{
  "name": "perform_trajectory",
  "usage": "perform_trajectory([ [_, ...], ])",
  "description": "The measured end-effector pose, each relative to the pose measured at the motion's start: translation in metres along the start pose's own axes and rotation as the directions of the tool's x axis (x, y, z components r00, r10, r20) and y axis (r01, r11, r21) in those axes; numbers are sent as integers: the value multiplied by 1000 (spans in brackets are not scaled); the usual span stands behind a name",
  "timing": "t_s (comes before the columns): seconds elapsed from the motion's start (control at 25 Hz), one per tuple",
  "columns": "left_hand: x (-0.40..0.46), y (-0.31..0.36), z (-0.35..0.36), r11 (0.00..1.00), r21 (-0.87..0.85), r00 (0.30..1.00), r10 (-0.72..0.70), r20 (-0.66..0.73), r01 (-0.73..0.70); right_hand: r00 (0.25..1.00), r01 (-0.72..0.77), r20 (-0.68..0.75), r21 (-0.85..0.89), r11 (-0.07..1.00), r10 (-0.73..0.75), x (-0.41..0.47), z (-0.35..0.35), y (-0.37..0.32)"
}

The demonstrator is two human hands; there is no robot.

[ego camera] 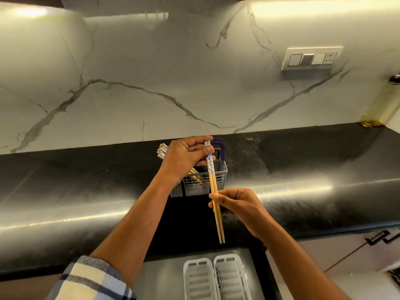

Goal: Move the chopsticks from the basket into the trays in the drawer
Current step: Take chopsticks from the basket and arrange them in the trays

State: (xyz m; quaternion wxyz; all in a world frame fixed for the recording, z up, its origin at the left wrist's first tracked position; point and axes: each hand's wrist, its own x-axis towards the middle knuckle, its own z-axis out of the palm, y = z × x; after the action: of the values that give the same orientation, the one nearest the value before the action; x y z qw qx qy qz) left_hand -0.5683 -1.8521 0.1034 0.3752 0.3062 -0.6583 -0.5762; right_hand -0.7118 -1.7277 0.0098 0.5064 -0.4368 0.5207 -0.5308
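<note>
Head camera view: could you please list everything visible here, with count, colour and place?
held chopsticks: two, tan wood with blue-and-white tops, in front of the basket.
basket: one, grey with a purple handle, on the countertop.
other chopsticks: several, patterned ends, leaning out of the basket's left side.
trays: two, white, side by side in the open drawer below.
countertop: one, black, glossy front edge.
backsplash: white marble with grey veins.
switch plate: one, white, on the wall at right.
left hand: pinches the pair's tops.
right hand: pinches the pair lower down.
</note>
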Motion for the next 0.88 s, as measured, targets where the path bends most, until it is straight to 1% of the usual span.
perform_trajectory([
  [0.12, -12, -22, 8, 999, -30, 999, -37, -7, 37, 999, -26, -33, -17, 1000, 26, -13, -6, 14],
  [0.28, -34, -56, 26, 991, -91, 995, -101, 7, 101, 989, -141, -60, -69, 988, 137, -31, -10, 40],
  [0.4, -50, -77, 38, 980, -139, 990, -143, 11, 144, 979, -196, -68, -83, 977, 190, -49, -12, 58],
  [0.6, -93, -123, 56, 949, -143, 958, -268, 104, 281, 950, -312, -73, -123, 942, 305, -94, -9, 106],
  [0.68, -111, -142, 62, 934, -127, 939, -319, 129, 335, 925, -377, -90, -111, 919, 369, -111, -6, 125],
  [0.76, -126, -160, 64, 923, -75, 917, -362, 168, 378, 900, -432, -111, -107, 896, 421, -124, -2, 142],
  [0.88, -143, -184, 59, 906, 31, 885, -419, 202, 421, 858, -502, -197, -124, 856, 474, -135, 3, 168],
])
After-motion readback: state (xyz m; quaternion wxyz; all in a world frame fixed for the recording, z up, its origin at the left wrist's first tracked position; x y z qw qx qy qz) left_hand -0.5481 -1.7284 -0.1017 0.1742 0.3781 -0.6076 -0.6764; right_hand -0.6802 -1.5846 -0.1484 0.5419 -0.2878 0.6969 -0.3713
